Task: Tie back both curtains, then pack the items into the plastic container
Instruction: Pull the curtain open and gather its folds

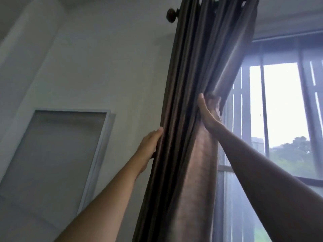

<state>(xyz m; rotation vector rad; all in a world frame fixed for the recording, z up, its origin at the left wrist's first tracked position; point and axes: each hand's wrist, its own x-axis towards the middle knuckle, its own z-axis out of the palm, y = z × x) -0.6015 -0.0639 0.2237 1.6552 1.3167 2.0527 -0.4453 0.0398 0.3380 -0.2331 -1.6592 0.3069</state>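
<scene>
- Smooth white wall [104, 67] is seen on the left, plain and flat.
- A tall grey panel [61, 154] with a thin white frame is set in that wall, low down.
- A bright window [283, 102] is seen on the right, crossed by dark straight bars [264, 110]. Blurry green trees [293, 151] are seen outside.
- A brown curtain [188, 84] is hung from the top, between the wall and the window. Its cloth is smooth and a little shiny, and it is bunched into long, thin folds.
- A round dark knob [172, 15] is seen at the end of the rod, just left of the curtain's top.
- The left hand [148, 149] is placed on the curtain's left edge. The thumb is laid on the front, the fingers are hidden behind the cloth, and the edge is gripped.
- The right hand [209, 112] is raised higher, on the right edge. Its fingers are curled round a bunch of folds, which are held tight.
- A thin cloth [229, 203] that can be seen through is hung low down, behind the curtain and against the window.
- Both arms are bare and stretched upward.
</scene>
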